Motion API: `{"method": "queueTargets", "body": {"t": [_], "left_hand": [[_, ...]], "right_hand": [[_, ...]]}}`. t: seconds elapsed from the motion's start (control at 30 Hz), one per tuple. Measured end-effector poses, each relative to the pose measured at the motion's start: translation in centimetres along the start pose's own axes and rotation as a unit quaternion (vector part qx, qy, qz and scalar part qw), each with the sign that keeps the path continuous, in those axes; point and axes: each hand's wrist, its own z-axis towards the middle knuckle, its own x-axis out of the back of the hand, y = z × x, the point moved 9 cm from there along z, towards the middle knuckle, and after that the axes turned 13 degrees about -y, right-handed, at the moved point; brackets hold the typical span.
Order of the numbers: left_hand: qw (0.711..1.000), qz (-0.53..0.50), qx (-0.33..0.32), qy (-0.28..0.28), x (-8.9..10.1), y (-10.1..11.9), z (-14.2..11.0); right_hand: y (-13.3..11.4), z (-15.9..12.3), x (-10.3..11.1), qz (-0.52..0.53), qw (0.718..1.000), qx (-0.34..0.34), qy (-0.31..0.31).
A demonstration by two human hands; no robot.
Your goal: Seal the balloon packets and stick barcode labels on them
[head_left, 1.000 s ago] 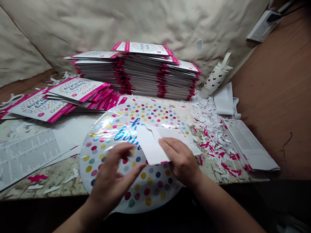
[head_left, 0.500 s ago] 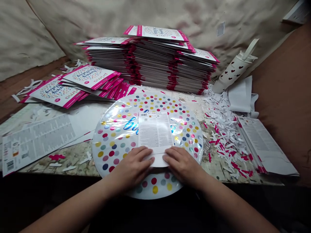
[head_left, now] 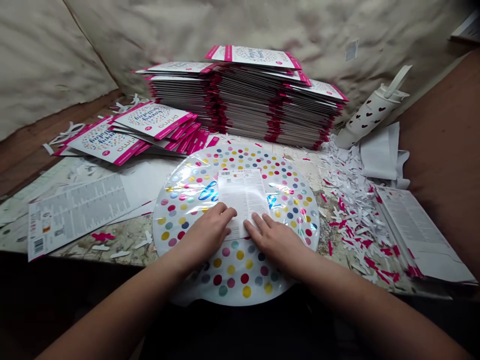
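Observation:
A glossy round disc [head_left: 240, 280] with coloured dots and blue lettering lies flat at the table's front edge, overhanging it slightly. Across its middle rests a white printed card [head_left: 242, 192] with a barcode, covering part of the lettering. My left hand [head_left: 210, 230] touches the card's lower left part, fingers bent and thumb apart from them. On the lower right of the card lies my right hand [head_left: 275, 240], its fingers stretched out and spread. Neither hand grips the card. Its lower edge is partly covered by my fingers.
Stacked pink-and-white packages [head_left: 243, 100] stand at the back. More packages [head_left: 146, 122] lie fanned at left, above loose printed cards [head_left: 80, 207]. At right are paper scraps [head_left: 352, 210], a card pile [head_left: 423, 230] and a white tumbler with hearts [head_left: 375, 112].
The card's lower flap, which stuck out under my fingers, no longer shows. Both hands have moved up over the card, and my right fingers have spread out. The view has shifted slightly left.

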Motion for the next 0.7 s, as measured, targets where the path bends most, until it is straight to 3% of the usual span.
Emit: {"method": "queueTargets", "body": {"t": [0.07, 0.13, 0.2, 0.23, 0.3, 0.33, 0.4, 0.47, 0.57, 0.6, 0.63, 0.7], "left_hand": [[0.998, -0.057, 0.003, 0.01, 0.4, 0.7, -1.1], [0.975, -0.202, 0.026, -0.089, -1.7, 1.1, -1.7], [0.893, -0.414, 0.058, -0.165, -4.3, 1.3, -2.2], [0.84, -0.516, 0.07, -0.154, -4.9, 1.2, -2.1], [0.749, -0.653, 0.091, -0.061, -5.1, -0.1, -1.7], [0.723, -0.684, 0.099, -0.012, -5.0, -0.8, -1.4], [0.698, -0.706, 0.116, 0.043, -5.0, -1.7, -1.1], [0.655, -0.742, 0.132, 0.053, -5.6, -1.9, -1.0], [0.554, -0.823, 0.127, 0.026, -6.7, -1.1, -0.9], [0.551, -0.826, 0.115, 0.024, -6.6, -1.0, -0.9], [0.578, -0.809, 0.1, 0.031, -6.1, -1.2, -1.0], [0.689, -0.718, 0.08, 0.06, -4.7, -1.7, -1.3]], "right_hand": [[0.1, 0.1, 0.4, -0.049, 0.998, -0.025, 0.012], [0.0, -0.2, 1.9, -0.065, 0.995, -0.029, 0.068], [-0.4, -1.2, 3.9, -0.062, 0.986, -0.019, 0.156], [-0.8, -1.9, 4.8, -0.06, 0.978, -0.012, 0.201], [-1.8, -3.0, 5.9, -0.057, 0.96, 0.002, 0.275], [-2.3, -3.4, 6.1, -0.054, 0.952, 0.004, 0.3], [-2.9, -3.9, 6.1, -0.045, 0.944, -0.002, 0.328], [-3.1, -4.0, 5.9, -0.039, 0.941, -0.013, 0.337], [-2.7, -4.3, 5.5, -0.018, 0.942, -0.019, 0.334], [-2.2, -4.4, 5.5, 0.012, 0.946, -0.017, 0.322], [-1.5, -4.3, 5.3, 0.063, 0.951, -0.013, 0.303], [0.2, -4.0, 4.9, 0.206, 0.945, -0.015, 0.252]]}}
